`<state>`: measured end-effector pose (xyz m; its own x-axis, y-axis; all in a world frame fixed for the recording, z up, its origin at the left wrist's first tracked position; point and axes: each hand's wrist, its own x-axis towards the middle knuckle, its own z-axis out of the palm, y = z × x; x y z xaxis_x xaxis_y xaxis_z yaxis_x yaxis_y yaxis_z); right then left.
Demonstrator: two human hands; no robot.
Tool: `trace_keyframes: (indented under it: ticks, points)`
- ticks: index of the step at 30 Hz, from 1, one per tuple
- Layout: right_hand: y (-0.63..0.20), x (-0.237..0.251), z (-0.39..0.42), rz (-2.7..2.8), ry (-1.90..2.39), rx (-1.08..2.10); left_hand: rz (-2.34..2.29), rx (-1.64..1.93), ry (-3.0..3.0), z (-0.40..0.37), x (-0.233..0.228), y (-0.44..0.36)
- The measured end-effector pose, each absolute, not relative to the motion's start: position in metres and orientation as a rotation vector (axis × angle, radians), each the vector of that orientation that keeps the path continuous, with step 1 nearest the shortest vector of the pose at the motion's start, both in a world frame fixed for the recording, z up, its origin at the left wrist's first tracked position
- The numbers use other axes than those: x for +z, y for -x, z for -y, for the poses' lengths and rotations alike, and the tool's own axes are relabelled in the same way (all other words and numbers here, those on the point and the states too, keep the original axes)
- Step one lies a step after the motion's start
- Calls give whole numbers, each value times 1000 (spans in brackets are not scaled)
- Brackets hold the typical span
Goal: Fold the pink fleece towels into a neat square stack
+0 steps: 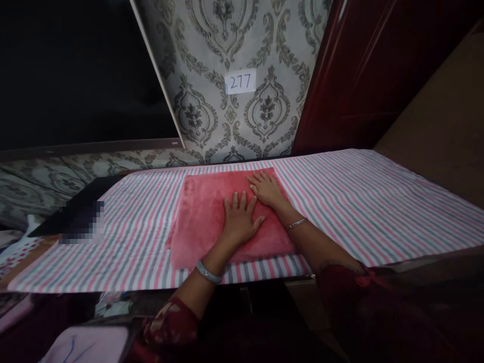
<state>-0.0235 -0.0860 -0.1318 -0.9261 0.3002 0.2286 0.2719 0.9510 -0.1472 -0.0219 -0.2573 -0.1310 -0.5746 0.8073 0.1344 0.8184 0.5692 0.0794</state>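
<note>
Left hand: our left hand (239,219) lies palm down near the middle of the red fleece cloth (206,217), fingers straight and slightly spread, gripping nothing; a flat palm like this pins the soft fabric and presses it level.
Right hand: our right hand (266,189) rests flat just beyond and beside the left, toward the cloth's far right corner, fingers extended and close together, also holding nothing; placed there it seems to keep that corner down.
Wrists: a pale bangle (208,272) circles the left wrist, a thin metal bracelet (297,223) the right; dark red patterned sleeves cover the forearms lower down.
Red fleece cloth: it sits as a roughly rectangular, folded-looking pad on the near part of the surface, left of centre, its near edge close to the table edge; the nap looks plush and matte, with soft rounded edges.
Striped sheet: a sheet (359,201) of pink, grey and white stripes covers the surface, smooth and thin-looking, giving a flat bed beneath the fleece.
Wall: damask-patterned wallpaper (212,116) stands behind, bearing a small paper label (240,81) reading 277.
Right side: a glossy dark red door or panel (359,75).
Left side: a dark flat board (81,201) leans at the sheet's edge.
</note>
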Motion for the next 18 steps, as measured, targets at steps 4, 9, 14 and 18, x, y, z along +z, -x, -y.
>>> trace_keyframes:
  ticks: [4,9,14,18]
  points:
    - [25,-137,83,2830,422,168,2692,-171,1406,268,-129,16]
    - [26,-137,82,2802,413,184,2588,-137,1383,310,-139,1]
    - [25,-138,82,2818,424,198,2408,-216,1308,369,-166,-22]
    - [23,-133,82,2854,438,190,2302,-276,1346,407,-171,-32]
